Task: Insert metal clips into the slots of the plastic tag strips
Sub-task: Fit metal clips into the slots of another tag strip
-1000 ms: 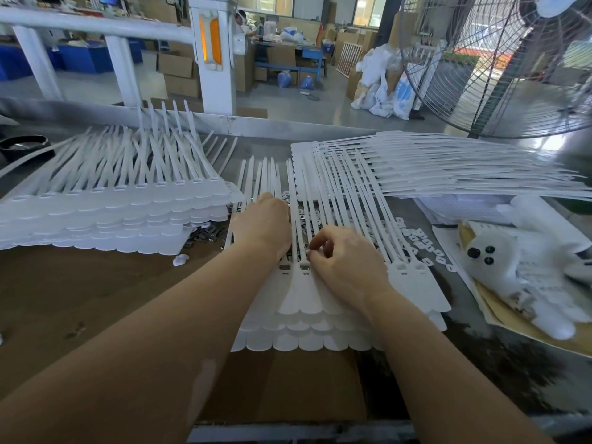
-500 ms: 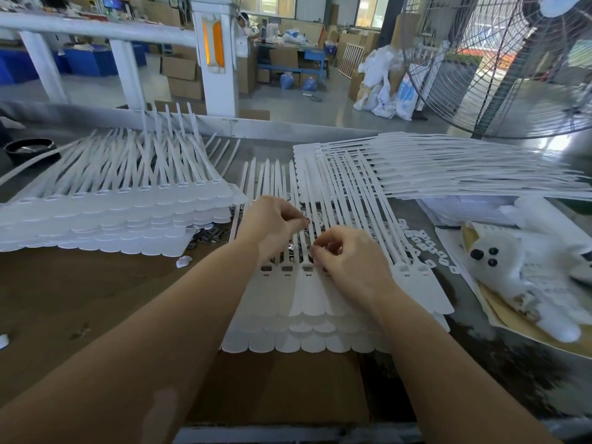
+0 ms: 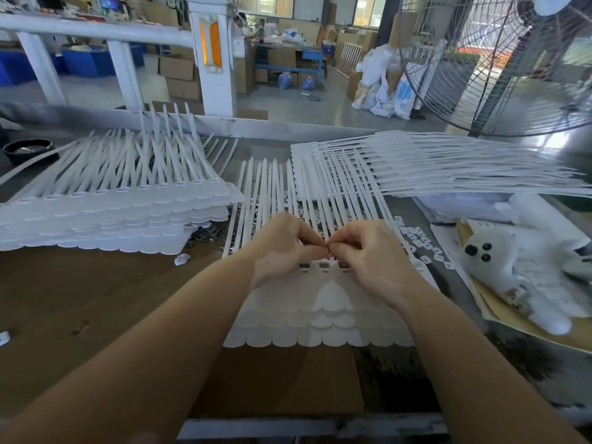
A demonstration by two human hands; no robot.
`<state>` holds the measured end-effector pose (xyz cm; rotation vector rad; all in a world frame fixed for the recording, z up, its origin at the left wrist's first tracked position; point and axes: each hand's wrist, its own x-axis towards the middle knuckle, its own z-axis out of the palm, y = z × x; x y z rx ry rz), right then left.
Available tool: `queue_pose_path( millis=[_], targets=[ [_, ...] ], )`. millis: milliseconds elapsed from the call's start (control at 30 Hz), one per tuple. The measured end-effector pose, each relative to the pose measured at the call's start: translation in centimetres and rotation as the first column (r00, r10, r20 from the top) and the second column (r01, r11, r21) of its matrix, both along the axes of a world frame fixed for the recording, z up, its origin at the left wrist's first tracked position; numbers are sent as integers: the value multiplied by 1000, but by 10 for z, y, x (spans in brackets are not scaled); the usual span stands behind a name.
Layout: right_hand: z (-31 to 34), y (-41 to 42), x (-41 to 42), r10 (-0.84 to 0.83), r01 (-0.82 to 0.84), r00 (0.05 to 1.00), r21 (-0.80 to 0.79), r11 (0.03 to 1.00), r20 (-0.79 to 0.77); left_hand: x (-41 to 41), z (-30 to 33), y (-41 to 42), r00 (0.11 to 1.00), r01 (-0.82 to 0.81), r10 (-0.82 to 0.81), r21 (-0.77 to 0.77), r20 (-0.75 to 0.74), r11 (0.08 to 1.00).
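White tag strips (image 3: pixel 320 315) (no legible writing) lie beneath both hands, left (image 3: pixel 282 248) and right (image 3: pixel 368 257), fingertips pinched together.

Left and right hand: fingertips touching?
Touching. The head view shows the left hand and right hand meeting fingertip to fingertip, no gap between them, just above the slots of the middle tag stack. Any clip pinched there is hidden.

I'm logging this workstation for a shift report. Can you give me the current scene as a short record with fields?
left hand: fingertips meet the right's; what they pinch is hidden
right hand: fingers curled at the same spot
work piece: tag strip stack under both hands, slots visible
left stack: tag strips piled
loose metal clips: beside left stack
right side: white stuffed toy
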<state>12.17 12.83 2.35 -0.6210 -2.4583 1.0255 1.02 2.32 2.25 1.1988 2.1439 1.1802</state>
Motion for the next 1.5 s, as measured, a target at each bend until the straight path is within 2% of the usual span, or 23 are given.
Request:
queue_pose_path(
  millis=[133, 300, 533, 933, 1300, 1400, 1500],
  targets=[
    [2, 6, 5, -51, 44, 996, 84, 995, 75, 7, -3, 3, 995, -38, 35, -30, -97, 999],
    [3, 16, 18, -101, 100, 994, 36, 994, 39, 15, -11, 1, 954, -102, 63, -118, -295, 988],
    [2, 19, 26, -158, 136, 980, 168, 976, 124, 17, -15, 0, 950, -110, 76, -94, -303, 989],
    [-5, 19, 16, -241, 192, 937, 201, 961, 252, 19, -13, -4, 951, -101, 67, -98, -303, 990],
    [2, 17, 22, -235, 219, 958, 107, 970, 167, 17, -14, -3, 957, -95, 67, -87, -283, 992],
    [2, 17, 23, -224, 215, 964, 75, 974, 144, 13, -12, -5, 958, -132, 133, 20, -254, 991],
    [-1, 18, 22, -227, 217, 965, 85, 973, 129, 0, -10, -15, 885, -306, 318, 90, -339, 948]
  ],
)
